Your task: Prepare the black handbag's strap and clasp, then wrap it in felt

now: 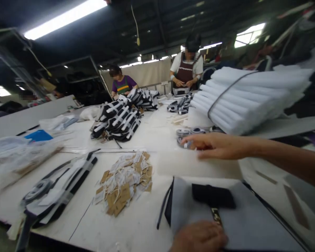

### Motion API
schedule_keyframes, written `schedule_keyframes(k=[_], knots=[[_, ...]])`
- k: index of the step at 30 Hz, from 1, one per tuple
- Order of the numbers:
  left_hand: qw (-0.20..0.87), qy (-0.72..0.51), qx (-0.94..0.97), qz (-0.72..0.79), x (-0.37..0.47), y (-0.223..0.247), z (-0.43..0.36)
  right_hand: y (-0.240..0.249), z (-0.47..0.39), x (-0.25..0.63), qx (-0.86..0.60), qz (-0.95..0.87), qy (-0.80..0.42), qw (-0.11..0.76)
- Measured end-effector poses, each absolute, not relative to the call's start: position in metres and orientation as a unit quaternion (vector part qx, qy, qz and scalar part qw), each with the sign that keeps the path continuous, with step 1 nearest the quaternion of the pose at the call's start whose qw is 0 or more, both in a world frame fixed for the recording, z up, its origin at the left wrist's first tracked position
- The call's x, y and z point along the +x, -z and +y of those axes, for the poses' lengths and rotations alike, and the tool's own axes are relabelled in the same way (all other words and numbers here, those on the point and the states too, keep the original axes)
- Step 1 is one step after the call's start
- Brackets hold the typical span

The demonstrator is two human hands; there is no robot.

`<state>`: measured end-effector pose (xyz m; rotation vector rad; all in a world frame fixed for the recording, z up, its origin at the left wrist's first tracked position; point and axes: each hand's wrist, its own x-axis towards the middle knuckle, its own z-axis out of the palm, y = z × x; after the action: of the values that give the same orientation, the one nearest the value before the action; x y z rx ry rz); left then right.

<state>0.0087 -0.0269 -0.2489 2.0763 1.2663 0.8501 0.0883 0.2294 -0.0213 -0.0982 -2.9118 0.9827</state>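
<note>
A flat grey bag or panel with black edging (254, 217) lies in front of me. On it sits a black fabric piece (212, 195) with a narrow patterned tab (216, 216) running down from it. My left hand (199, 236) rests on the grey fabric by the tab's lower end, its fingers lying over it and slightly blurred. Beyond the bag, my right hand (217, 145) is stretched out, thumb apart from the fingers. Its fingertips are at the coiled grey straps (183, 133), and blur hides whether they touch.
A heap of brown tags with white strings (123, 178) lies left of the bag. Farther left are a striped black-and-white strap bundle (65, 185) and plastic bags (21, 154). Tied white sheets (241, 98) rise at right. Two people work behind striped stacks (118, 119).
</note>
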Motion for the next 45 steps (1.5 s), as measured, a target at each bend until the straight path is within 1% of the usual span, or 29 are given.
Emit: schedule_keyframes(k=[1, 2, 3, 4, 5, 7, 9, 12, 14, 15, 18, 20, 21, 26, 29, 35, 41, 43, 45], knots=[[0.259, -0.323, 0.780, 0.470, 0.012, 0.248, -0.032, 0.026, 0.209, 0.109, -0.032, -0.937, -0.348, -0.015], [0.230, -0.331, 0.783, 0.474, 0.014, 0.248, -0.035, 0.036, 0.190, 0.127, -0.037, -0.928, -0.367, -0.046], [0.198, -0.338, 0.784, 0.482, 0.015, 0.247, -0.037, 0.051, 0.173, 0.143, -0.047, -0.923, -0.377, -0.057], [0.169, -0.342, 0.784, 0.490, 0.014, 0.246, -0.038, 0.070, 0.160, 0.157, -0.065, -0.924, -0.372, -0.055], [0.149, -0.343, 0.783, 0.497, 0.014, 0.245, -0.039, 0.091, 0.149, 0.169, -0.087, -0.934, -0.345, -0.031], [0.122, -0.343, 0.784, 0.503, 0.013, 0.242, -0.039, 0.129, 0.136, 0.187, -0.130, -0.956, -0.263, 0.006], [0.108, -0.343, 0.791, 0.495, 0.012, 0.240, -0.039, 0.150, 0.131, 0.200, -0.160, -0.956, -0.247, -0.001], [0.101, -0.349, 0.793, 0.490, 0.013, 0.237, -0.040, 0.149, 0.127, 0.212, -0.147, -0.952, -0.264, -0.043], [0.101, -0.350, 0.793, 0.488, 0.013, 0.234, -0.039, 0.139, 0.126, 0.215, -0.125, -0.958, -0.254, -0.044], [0.103, -0.349, 0.795, 0.486, 0.013, 0.232, -0.039, 0.135, 0.125, 0.215, -0.117, -0.963, -0.243, -0.030], [0.101, -0.346, 0.808, 0.467, 0.012, 0.227, -0.037, 0.132, 0.124, 0.213, -0.120, -0.971, -0.198, 0.051], [0.095, -0.336, 0.814, 0.463, 0.011, 0.225, -0.037, 0.138, 0.120, 0.213, -0.125, -0.974, -0.171, 0.083], [0.091, -0.330, 0.815, 0.468, 0.011, 0.225, -0.038, 0.143, 0.117, 0.214, -0.123, -0.976, -0.162, 0.083], [0.078, -0.300, 0.811, 0.496, 0.015, 0.229, -0.041, 0.173, 0.101, 0.226, -0.105, -0.984, -0.136, 0.044], [0.072, -0.291, 0.817, 0.493, 0.016, 0.231, -0.041, 0.186, 0.099, 0.231, -0.096, -0.986, -0.128, 0.045], [0.050, -0.291, 0.832, 0.469, 0.018, 0.222, -0.050, 0.194, 0.101, 0.236, -0.080, -0.985, -0.146, 0.048], [-0.024, -0.341, 0.789, 0.511, 0.023, 0.177, -0.055, 0.196, 0.097, 0.235, -0.092, -0.977, -0.177, 0.070], [-0.017, -0.330, 0.789, 0.518, 0.027, 0.170, -0.046, 0.194, 0.095, 0.235, -0.098, -0.973, -0.192, 0.084], [0.016, -0.299, 0.799, 0.522, 0.032, 0.177, -0.035, 0.189, 0.093, 0.234, -0.104, -0.965, -0.222, 0.098]])
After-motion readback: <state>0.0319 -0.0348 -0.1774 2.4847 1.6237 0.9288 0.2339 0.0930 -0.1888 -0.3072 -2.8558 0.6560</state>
